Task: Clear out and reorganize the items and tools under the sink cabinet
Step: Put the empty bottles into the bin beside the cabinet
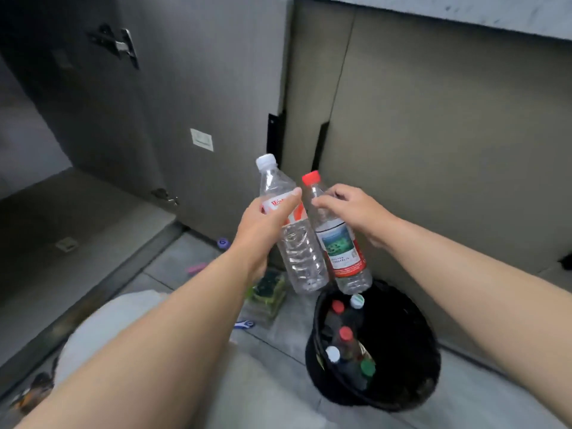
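The left hand (263, 224) is wrapped round the label of a clear plastic bottle with a white cap (297, 258); a clear red-capped plastic bottle (343, 252) is gripped at its shoulder by the right hand (353, 209). Both are held side by side over a round black bin (411, 329) already holding capped bottles (345, 334), presumably for dropping in.

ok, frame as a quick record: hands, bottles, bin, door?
left hand: grips white-cap bottle
right hand: grips red-cap bottle
bottles: clear, look empty, caps up, tilted, side by side above the bin
bin: black, on the floor, holds several capped bottles
door: open, hinges showing
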